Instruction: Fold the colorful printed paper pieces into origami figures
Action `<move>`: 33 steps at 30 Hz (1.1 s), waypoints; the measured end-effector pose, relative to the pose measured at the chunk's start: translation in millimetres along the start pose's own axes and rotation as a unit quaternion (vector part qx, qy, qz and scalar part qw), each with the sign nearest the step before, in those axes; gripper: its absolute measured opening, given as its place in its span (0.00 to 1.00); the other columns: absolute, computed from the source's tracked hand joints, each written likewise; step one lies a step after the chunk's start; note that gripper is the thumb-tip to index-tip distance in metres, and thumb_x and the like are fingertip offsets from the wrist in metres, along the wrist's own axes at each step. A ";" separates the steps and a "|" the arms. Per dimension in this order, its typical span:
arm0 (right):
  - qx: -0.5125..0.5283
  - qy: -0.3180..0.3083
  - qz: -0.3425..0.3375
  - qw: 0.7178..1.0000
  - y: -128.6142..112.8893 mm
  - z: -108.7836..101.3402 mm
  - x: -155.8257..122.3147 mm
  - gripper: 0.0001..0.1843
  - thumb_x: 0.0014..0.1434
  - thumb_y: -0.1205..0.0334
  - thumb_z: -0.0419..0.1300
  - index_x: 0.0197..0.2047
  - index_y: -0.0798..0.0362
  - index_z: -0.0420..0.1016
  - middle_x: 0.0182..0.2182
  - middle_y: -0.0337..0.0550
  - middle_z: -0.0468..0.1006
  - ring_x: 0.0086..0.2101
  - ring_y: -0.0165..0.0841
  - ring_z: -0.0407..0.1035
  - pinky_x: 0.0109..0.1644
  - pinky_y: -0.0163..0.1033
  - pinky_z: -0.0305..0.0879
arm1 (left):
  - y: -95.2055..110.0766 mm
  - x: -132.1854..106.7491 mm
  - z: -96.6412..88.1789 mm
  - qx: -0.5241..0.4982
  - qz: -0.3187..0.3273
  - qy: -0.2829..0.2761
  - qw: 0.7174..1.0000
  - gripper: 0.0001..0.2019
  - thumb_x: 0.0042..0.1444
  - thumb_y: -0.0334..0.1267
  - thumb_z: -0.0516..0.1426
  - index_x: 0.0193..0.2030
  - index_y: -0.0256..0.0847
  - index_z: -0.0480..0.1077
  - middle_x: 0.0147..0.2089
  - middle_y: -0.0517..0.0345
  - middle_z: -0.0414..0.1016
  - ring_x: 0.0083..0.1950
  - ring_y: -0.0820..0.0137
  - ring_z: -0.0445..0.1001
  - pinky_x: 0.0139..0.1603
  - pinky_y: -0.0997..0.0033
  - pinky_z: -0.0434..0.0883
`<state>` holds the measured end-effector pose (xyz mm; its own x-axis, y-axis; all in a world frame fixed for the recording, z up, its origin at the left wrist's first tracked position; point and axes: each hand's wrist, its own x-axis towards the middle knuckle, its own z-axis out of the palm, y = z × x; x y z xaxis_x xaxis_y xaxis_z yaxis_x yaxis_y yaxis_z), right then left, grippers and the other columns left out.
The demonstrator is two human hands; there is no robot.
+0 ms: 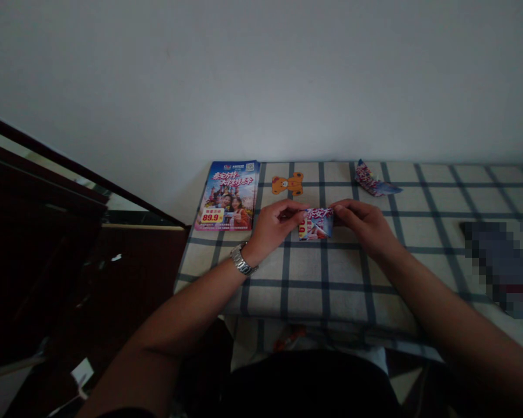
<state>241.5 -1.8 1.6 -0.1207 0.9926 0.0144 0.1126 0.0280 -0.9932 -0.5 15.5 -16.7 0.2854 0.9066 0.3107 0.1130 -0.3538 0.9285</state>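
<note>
Paper (316, 225), folded, squarish, colourfully printed

From the wearer's head, one camera is looking forward and steeply down, from above and behind the bare left hand (276, 223) and the bare right hand (361, 223). Both hands are showing near the middle, fairly close, their forearms reaching in from the lower corners. The lens is facing across a long desk (305, 276) with an off-white, blue-grey checked cloth, toward a smooth, pale grey wall (261, 75) filling the area beyond the hands. Nearer than the hands, the wearer's black fabric top (309, 383) is crossing the bottom edge.
</note>
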 end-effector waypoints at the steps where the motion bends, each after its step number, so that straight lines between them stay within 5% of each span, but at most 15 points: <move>1: -0.013 -0.004 -0.003 1.000 0.1 0.4 -0.2 0.20 0.61 0.39 0.69 0.40 0.48 0.85 0.36 0.43 0.86 0.38 0.40 0.79 0.46 0.45 0.79 | 0.2 0.0 0.2 -0.003 -0.001 -0.001 1.000 0.12 0.65 0.47 0.66 0.49 0.42 0.81 0.47 0.53 0.86 0.44 0.70 0.84 0.47 0.71 0.80; 13: -0.089 -0.011 -0.019 0.996 -5.0 5.3 -1.3 0.20 0.58 0.40 0.71 0.38 0.49 0.83 0.33 0.44 0.86 0.33 0.38 0.78 0.36 0.41 0.76 | -0.3 -1.3 2.7 -0.019 -0.018 -0.030 0.999 0.12 0.65 0.46 0.66 0.51 0.44 0.82 0.46 0.54 0.86 0.44 0.70 0.84 0.46 0.71 0.81; 22: -0.054 0.019 -0.018 0.998 -0.3 8.6 0.0 0.22 0.53 0.39 0.74 0.37 0.50 0.82 0.33 0.44 0.86 0.32 0.38 0.79 0.36 0.41 0.77 | -0.8 -2.2 5.5 -0.009 -0.017 -0.021 1.000 0.13 0.64 0.48 0.66 0.50 0.43 0.81 0.44 0.54 0.85 0.41 0.71 0.83 0.41 0.73 0.80; 33: -0.092 -0.037 -0.003 0.995 -3.3 8.9 -1.9 0.23 0.55 0.39 0.73 0.35 0.52 0.81 0.27 0.42 0.83 0.27 0.36 0.76 0.29 0.38 0.71 | 0.5 -2.4 6.4 -0.004 -0.012 -0.023 1.000 0.12 0.65 0.46 0.66 0.51 0.43 0.80 0.46 0.54 0.85 0.42 0.71 0.83 0.44 0.72 0.81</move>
<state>232.6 -4.9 3.8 -0.1935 0.9811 0.0046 0.2903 0.0617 -0.9549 5.0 11.6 -18.3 0.3267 0.9029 0.2794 0.1131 -0.3308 0.9369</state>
